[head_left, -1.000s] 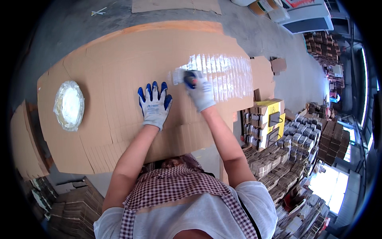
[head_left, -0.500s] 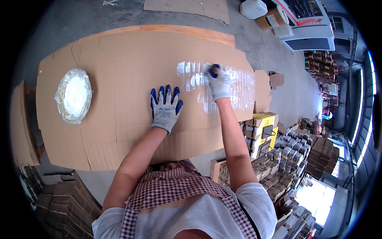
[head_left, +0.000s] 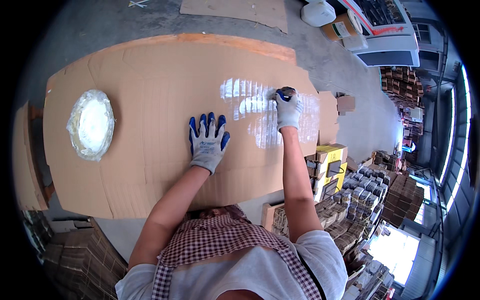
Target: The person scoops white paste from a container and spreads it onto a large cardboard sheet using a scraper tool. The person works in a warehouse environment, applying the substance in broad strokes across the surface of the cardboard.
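A large sheet of brown cardboard (head_left: pixel 165 95) covers the table. My left hand (head_left: pixel 209 140), in a grey-and-blue work glove, lies flat near its middle with the fingers spread. My right hand (head_left: pixel 289 112), gloved alike, is closed around a small dark tool (head_left: pixel 287 92); its exact kind is hidden by the fingers. The tool is over a patch of white paste (head_left: pixel 254 105), streaked in stripes across the sheet's right part. Toward the left end sits a round, plastic-lined basin (head_left: pixel 92 126) of white paste, away from both hands.
A wooden edge (head_left: pixel 225 40) shows along the far side of the table. Stacks of folded cardboard (head_left: pixel 335 212) stand at the right, beside a yellow-and-white box (head_left: pixel 334 162). More cardboard bundles (head_left: pixel 80 260) are at the lower left. Beyond the table are a white jug (head_left: pixel 318 13) and a drum (head_left: pixel 342 27).
My right hand has moved right and slightly nearer me with the dark tool across the white paste. My left hand stays flat in the same place on the cardboard.
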Demonstrator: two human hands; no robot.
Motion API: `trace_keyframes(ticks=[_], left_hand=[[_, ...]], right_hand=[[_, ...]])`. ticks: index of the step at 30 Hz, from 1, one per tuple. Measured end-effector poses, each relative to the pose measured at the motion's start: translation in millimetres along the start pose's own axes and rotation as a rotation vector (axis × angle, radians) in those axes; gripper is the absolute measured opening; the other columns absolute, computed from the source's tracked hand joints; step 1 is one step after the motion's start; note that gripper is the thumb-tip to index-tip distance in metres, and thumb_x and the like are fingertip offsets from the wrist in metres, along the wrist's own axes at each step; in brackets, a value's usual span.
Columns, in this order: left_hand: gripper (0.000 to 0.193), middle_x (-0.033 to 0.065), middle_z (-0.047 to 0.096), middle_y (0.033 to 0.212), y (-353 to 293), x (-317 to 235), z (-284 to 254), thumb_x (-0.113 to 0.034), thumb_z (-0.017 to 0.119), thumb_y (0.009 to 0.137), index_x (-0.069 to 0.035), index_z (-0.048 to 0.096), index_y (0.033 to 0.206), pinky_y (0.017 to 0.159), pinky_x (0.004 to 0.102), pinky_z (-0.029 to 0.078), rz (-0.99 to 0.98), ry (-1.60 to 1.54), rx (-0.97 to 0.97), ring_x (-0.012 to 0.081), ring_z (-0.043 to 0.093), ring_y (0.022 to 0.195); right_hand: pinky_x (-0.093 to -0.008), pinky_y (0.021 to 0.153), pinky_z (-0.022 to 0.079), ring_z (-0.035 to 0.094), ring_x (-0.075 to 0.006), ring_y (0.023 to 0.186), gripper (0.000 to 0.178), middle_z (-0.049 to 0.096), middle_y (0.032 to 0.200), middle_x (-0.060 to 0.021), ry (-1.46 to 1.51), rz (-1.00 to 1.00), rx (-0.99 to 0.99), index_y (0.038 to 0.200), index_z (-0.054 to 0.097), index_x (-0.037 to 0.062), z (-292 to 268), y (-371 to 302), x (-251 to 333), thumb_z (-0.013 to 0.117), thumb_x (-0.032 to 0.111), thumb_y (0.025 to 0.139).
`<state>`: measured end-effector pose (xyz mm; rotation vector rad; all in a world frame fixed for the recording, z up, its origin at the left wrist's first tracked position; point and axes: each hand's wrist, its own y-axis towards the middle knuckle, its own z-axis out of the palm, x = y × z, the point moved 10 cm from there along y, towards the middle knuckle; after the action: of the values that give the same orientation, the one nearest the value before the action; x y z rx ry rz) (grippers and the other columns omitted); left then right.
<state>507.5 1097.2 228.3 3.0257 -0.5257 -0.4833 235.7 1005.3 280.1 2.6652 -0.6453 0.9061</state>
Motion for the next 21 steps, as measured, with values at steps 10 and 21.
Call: trace_keyframes(ticks=[10, 21], left_hand=[[0.054, 0.0173, 0.048, 0.145, 1.3, -1.0, -4.2, -0.043, 0.051, 0.096, -0.014, 0.052, 0.143, 0.117, 0.0638, 0.014, 0.010, -0.015, -0.013, 0.0393, 0.040, 0.136], [0.047, 0.0145, 0.054, 0.137, -10.6, 73.5, -104.4, -0.032, 0.066, 0.086, -0.011, 0.062, 0.128, 0.114, 0.0561, 0.027, -0.112, -0.245, -0.359, 0.0362, 0.046, 0.129]], right_hand=[[-0.0390, 0.090, 0.051, 0.065, -0.0330, 0.099, 0.035, 0.066, 0.108, -0.0179, 0.035, -0.147, 0.076, 0.110, 0.064, 0.0008, 21.4, -21.1, 45.9, 0.077, 0.013, 0.080], [-0.0272, 0.079, 0.053, 0.065, -0.0114, 0.087, 0.032, 0.071, 0.100, -0.0052, 0.690, 0.049, 0.449, 0.115, 0.067, 0.0033, 88.8, -74.9, 140.2, 0.074, 0.006, 0.084]])
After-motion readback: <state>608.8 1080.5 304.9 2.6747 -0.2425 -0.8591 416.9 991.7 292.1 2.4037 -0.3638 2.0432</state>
